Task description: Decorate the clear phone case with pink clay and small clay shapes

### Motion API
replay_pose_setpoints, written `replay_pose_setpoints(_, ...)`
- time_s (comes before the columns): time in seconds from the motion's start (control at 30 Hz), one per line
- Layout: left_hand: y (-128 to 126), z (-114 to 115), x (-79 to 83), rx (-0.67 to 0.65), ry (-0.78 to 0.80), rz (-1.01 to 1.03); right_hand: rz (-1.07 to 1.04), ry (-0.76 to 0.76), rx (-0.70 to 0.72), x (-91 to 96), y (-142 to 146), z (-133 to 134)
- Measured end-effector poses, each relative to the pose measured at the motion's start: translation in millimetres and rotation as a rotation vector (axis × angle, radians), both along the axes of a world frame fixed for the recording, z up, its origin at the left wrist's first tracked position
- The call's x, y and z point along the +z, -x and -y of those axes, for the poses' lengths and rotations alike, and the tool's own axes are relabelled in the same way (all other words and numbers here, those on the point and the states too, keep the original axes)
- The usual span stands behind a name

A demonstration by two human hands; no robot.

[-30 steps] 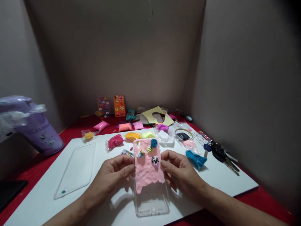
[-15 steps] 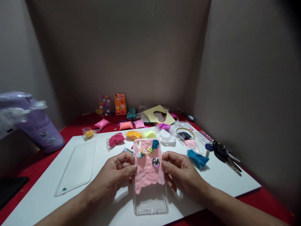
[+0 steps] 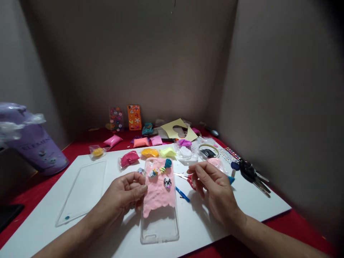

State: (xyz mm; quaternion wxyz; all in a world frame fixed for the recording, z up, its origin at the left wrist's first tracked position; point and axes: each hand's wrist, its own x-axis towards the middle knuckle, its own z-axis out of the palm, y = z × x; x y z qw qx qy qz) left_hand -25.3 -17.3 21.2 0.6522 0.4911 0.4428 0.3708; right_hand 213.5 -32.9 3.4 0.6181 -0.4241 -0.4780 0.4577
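While the left hand clamps its left edge, one clear phone case is held tilted over the white board — upper part coated in pink clay, with a teal rosette and a black-and-white ornament. Right hand: apart from the case, fingers loosely curled; whether they grip anything small cannot be told. Near it: red-handled scissors, partly hidden, and a blue tool. Farther back: orange-yellow clay packet. At left — second clear case, lying flat.

Scissors right of the held phone case — keys farther right.
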Motion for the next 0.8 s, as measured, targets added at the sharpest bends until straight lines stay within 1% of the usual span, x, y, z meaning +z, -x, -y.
replay_pose_setpoints(0.07,0.5,0.0,0.3,0.005,0.007,-0.052,0.029,-0.003,-0.001,-0.5,0.9,1.1)
replay_pose_setpoints(0.2,0.3,2.2,1.4,-0.005,0.026,-0.139,0.012,-0.041,-0.024,2.0,1.6,1.7)
replay_pose_setpoints(0.3,-1.0,3.5,1.8,-0.041,0.031,-0.185,0.023,-0.046,-0.025,3.6,1.5,0.8)
replay_pose_setpoints(0.47,-4.9,5.5,2.1,-0.123,0.028,-0.235,0.068,-0.008,-0.006,2.7,2.4,0.9)
replay_pose_setpoints(0.57,-7.9,9.0,2.6,-0.156,0.047,-0.304,0.087,0.002,0.005,1.2,2.1,1.6)
replay_pose_setpoints(0.63,-8.8,11.6,4.6,-0.132,0.052,-0.363,0.088,0.011,0.003,0.7,2.0,1.9)
replay_pose_setpoints(0.7,-6.8,12.5,9.3,-0.068,0.010,-0.450,0.083,0.023,0.000,0.6,2.3,2.2)
replay_pose_setpoints(0.77,0.0,10.4,16.7,0.022,-0.111,-0.569,0.080,0.036,-0.005,0.8,2.7,2.6)
replay_pose_setpoints(0.8,5.3,8.3,21.1,0.067,-0.201,-0.632,0.079,0.043,-0.006,0.9,2.8,2.8)
